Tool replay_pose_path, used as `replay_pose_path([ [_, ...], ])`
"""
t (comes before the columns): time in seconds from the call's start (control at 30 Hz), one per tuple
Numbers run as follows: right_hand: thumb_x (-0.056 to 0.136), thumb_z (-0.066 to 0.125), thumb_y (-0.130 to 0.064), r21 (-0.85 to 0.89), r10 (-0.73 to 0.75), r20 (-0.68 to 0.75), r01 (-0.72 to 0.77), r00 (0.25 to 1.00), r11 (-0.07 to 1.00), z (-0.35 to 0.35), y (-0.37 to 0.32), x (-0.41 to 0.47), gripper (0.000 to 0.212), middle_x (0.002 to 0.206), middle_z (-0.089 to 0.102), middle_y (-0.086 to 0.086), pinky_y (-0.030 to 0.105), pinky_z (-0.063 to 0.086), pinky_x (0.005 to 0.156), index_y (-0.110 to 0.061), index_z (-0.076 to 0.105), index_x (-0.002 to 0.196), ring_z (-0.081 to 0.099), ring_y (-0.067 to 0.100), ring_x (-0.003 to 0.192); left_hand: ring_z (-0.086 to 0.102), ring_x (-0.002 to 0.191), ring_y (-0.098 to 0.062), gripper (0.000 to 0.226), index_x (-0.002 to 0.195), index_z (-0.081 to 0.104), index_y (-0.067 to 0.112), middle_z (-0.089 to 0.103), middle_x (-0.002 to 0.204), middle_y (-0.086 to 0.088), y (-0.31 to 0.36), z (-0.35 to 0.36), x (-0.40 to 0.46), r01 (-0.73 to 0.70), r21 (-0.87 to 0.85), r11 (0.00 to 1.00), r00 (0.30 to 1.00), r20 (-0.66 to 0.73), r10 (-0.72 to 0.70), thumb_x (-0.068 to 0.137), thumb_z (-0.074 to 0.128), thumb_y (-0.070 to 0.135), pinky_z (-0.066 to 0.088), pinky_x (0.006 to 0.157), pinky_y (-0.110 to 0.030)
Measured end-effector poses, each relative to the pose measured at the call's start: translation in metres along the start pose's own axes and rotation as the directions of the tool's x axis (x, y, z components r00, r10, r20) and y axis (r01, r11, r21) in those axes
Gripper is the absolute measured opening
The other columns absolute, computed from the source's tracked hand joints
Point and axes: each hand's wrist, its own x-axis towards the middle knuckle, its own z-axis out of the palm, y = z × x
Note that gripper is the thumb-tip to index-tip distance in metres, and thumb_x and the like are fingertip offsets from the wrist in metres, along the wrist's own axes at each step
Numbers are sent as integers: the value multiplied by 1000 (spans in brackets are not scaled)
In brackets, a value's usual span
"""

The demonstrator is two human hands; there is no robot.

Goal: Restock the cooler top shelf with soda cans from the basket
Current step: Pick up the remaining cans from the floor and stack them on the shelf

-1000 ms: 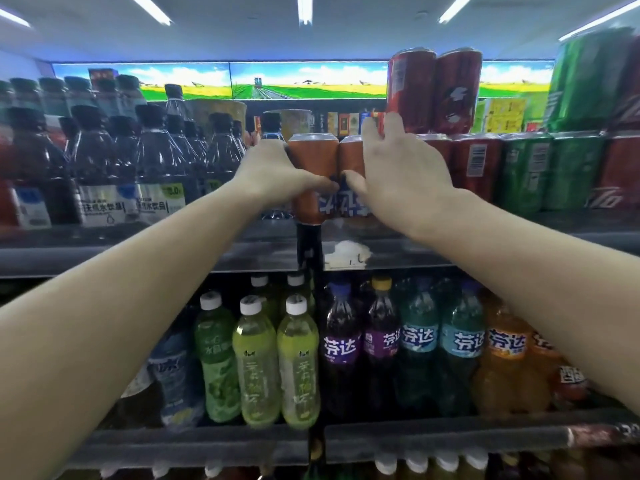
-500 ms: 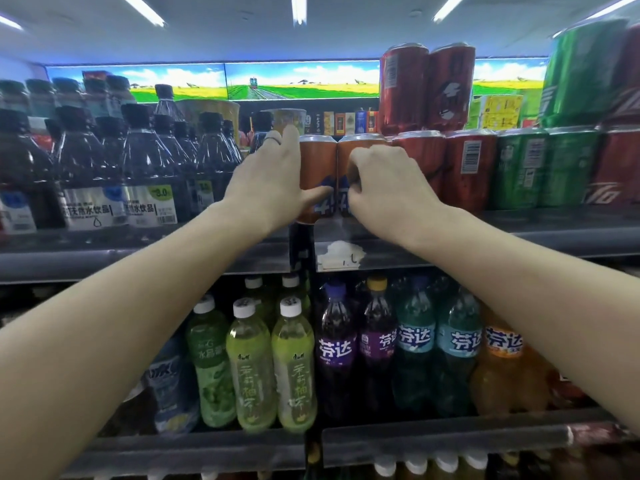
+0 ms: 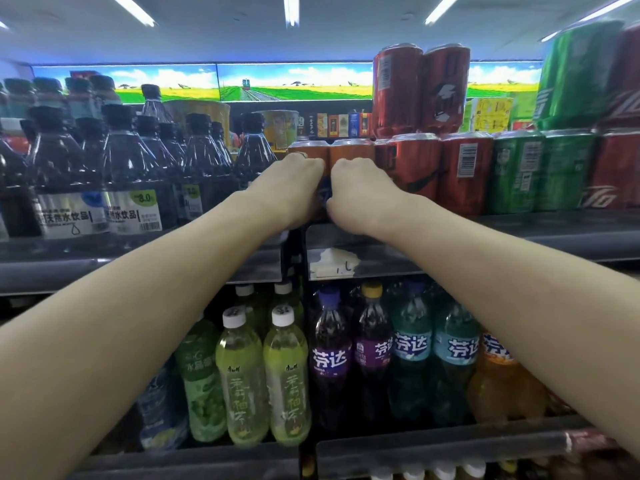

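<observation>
Orange cans (image 3: 329, 150) — top shelf (image 3: 519, 233) | left grip (image 3: 294, 188), right grip (image 3: 360, 192) — each clamped on one

Left hand (image 3: 294, 188) and right hand (image 3: 360, 192) each grip an orange can on the top shelf (image 3: 519, 233)

Both forearms bare, no sleeves in view; ring (image 3: 300, 154) on finger of left hand (image 3: 294, 188).

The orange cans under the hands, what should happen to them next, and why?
Probably a small push further back. The left hand and right hand each press against an orange can at the top shelf's front edge, beside the red cans. Then let go.
</observation>
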Motion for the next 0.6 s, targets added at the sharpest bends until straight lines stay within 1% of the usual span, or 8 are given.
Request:
replay_pose_path([
  [0.1,102,54,-15,-23,9,58,-8,998,1000,4,-3,10,34,135,54,20,32,39,80,-3,53,133,57,34,116,60,104,-43,19,92,41,14,59,113,-22,-1,3,13,-15,24,1000,999,50,14,94,59,13,49,89,-48],
  [0.2,104,50,-13,-36,8,128,-3,992,999,4,-4,17,14,128,59,17,30,39,76,-8,57,114,53,30,99,58,109,-44,19,97,43,10,55,118,-25,-10,8,18,31,27,999,998,59,-33,97,61,17,47,91,-48],
  [0.27,105,46,-11,-59,15,176,-5,984,998,5,-4,21,21,129,60,16,31,41,80,-5,60,119,58,34,110,58,110,-45,21,107,49,3,51,124,-28,-14,12,18,63,19,998,997,52,-64,99,61,18,49,93,-48],
  [0.33,104,46,-14,-50,22,194,-13,981,999,9,0,25,32,136,58,19,38,44,94,-3,58,132,55,38,126,61,108,-46,22,116,53,0,48,131,-29,-16,17,17,64,55,996,996,55,-67,100,58,14,50,93,-49],
  [0.43,103,47,-16,-120,10,185,13,983,993,11,4,29,35,138,56,21,43,43,102,-2,57,134,53,40,128,56,110,-39,4,98,54,10,57,129,-28,-18,24,17,7,109,994,992,123,-21,100,51,11,48,96,-45],
  [0.5,106,41,-10,-160,42,231,-4,972,987,8,3,29,32,135,58,19,38,44,99,-1,58,132,56,36,119,49,104,-38,21,80,47,13,65,120,-21,-19,24,19,-25,164,986,981,196,-7,101,45,10,43,100,-42],
  [0.57,108,35,-7,-189,51,240,-5,969,982,4,-1,27,34,132,55,18,39,42,101,-1,55,135,54,34,120,51,101,-38,25,81,53,11,66,118,-15,-16,23,20,-63,246,967,976,216,8,103,41,10,37,106,-41],
  [0.6,109,32,-7,-215,46,253,10,966,977,4,-2,28,36,127,53,18,41,40,103,-1,53,138,51,36,124,54,101,-36,24,92,60,8,65,119,-14,-12,21,21,-60,291,955,975,222,-6,104,40,10,34,108,-41],
])
